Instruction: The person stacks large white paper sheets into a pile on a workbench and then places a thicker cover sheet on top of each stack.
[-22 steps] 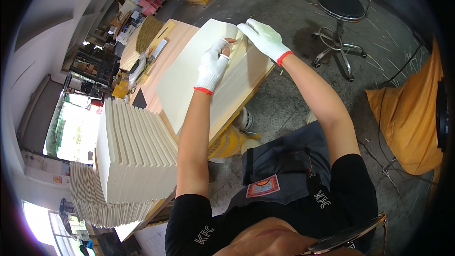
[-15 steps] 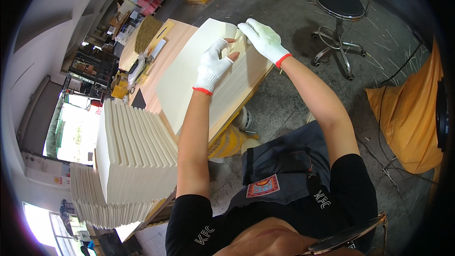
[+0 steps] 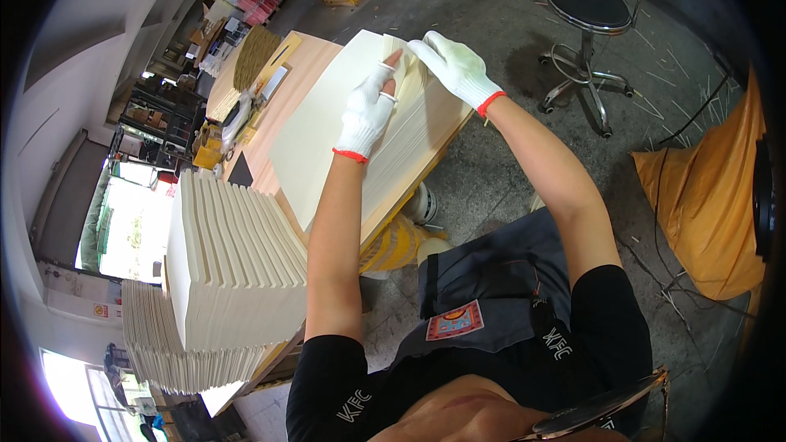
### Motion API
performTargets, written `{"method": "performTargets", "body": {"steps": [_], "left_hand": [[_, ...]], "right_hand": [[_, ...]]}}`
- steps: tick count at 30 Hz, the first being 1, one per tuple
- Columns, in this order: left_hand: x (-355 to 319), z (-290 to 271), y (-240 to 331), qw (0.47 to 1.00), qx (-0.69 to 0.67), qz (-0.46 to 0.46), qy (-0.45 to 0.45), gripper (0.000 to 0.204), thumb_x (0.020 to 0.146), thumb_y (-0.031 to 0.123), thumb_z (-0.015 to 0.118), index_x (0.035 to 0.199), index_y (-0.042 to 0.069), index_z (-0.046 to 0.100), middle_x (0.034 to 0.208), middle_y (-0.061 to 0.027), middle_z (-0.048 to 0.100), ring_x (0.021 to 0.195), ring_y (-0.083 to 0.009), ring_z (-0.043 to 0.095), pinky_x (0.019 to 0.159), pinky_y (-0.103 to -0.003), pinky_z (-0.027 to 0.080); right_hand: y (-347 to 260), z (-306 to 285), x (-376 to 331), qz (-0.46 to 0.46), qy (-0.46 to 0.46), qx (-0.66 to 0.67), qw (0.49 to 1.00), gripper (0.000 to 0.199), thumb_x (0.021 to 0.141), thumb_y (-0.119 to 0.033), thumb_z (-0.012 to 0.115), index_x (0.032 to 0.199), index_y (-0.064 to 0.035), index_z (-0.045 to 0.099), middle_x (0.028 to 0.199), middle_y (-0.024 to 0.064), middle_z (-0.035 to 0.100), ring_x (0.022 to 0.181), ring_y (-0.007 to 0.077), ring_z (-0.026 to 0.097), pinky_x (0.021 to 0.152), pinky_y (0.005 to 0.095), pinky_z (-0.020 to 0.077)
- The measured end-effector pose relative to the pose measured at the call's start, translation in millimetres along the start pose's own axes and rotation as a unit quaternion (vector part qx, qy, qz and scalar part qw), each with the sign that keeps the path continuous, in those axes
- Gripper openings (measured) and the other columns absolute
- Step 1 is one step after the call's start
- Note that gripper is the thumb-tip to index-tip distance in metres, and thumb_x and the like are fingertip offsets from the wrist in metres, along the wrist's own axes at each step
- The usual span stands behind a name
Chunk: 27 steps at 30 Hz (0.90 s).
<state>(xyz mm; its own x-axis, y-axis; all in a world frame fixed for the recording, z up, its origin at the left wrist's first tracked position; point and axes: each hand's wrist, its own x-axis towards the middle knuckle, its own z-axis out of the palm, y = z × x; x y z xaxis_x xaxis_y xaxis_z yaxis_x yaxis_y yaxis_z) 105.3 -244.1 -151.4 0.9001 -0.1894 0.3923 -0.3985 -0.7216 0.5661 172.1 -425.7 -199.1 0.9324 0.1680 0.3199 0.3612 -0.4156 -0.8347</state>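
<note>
A thick stack of cream paper sheets (image 3: 319, 143) lies on a wooden table. Its far right corner is fanned and bent up between my hands. My left hand (image 3: 367, 115), in a white knit glove with bare thumb and fingertip, rests on the top sheets, fingers stretched toward the fanned edges. My right hand (image 3: 454, 69), gloved in white with a red cuff, is closed round the raised corner of the sheets. Its fingertips are partly hidden behind the paper.
Another tall pile of cream sheets in offset batches (image 3: 237, 237) stands at the left. The wooden table (image 3: 315, 53) also bears a clipboard (image 3: 276, 82) and a brown stack (image 3: 255, 57). A black stool (image 3: 588, 4) stands at right, near an orange cover (image 3: 704, 196).
My left hand's fingers have drawn closer together and swung toward the far side, leaving the fanned corner. The sheet edges there have shifted left. My right hand has barely moved.
</note>
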Motion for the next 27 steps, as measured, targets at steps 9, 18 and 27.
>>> {"method": "performTargets", "body": {"steps": [9, 18, 27], "left_hand": [[6, -3, 1, 0.994, 0.071, -0.055, -0.061, 0.033, 0.089, 0.018, 0.074, 0.12, 0.01, 0.067, 0.112, -0.0102, 0.072, 0.1, -0.0191, 0.065, 0.092, -0.033, 0.05], [5, -4, 3, 0.992, 0.006, -0.101, -0.069, 0.032, 0.091, 0.016, 0.069, 0.123, 0.011, 0.067, 0.112, -0.01, 0.071, 0.101, -0.0188, 0.065, 0.091, -0.031, 0.05], [5, -7, 8, 0.991, 0.028, -0.089, -0.09, 0.029, 0.096, 0.016, 0.061, 0.124, 0.011, 0.065, 0.113, -0.0123, 0.072, 0.1, -0.0207, 0.066, 0.091, -0.032, 0.05]], "right_hand": [[7, 4, 3, 0.002, 0.009, -0.005, 1.0, 0.066, 0.1, -0.063, 0.04, 0.133, -0.0081, 0.057, 0.118, 0.0196, 0.068, 0.112, 0.0383, 0.063, 0.096, 0.0446, 0.0475], [0, -2, -3, 0.001, 0.007, 0.023, 1.0, 0.061, 0.1, -0.063, 0.04, 0.109, -0.0077, 0.062, 0.105, 0.0178, 0.07, 0.102, 0.0379, 0.065, 0.09, 0.0445, 0.048], [7, 5, 1, 0.0, 0.039, 0.013, 0.999, 0.064, 0.099, -0.064, 0.041, 0.116, -0.0066, 0.063, 0.11, 0.0178, 0.07, 0.105, 0.0379, 0.065, 0.091, 0.0446, 0.048]]}}
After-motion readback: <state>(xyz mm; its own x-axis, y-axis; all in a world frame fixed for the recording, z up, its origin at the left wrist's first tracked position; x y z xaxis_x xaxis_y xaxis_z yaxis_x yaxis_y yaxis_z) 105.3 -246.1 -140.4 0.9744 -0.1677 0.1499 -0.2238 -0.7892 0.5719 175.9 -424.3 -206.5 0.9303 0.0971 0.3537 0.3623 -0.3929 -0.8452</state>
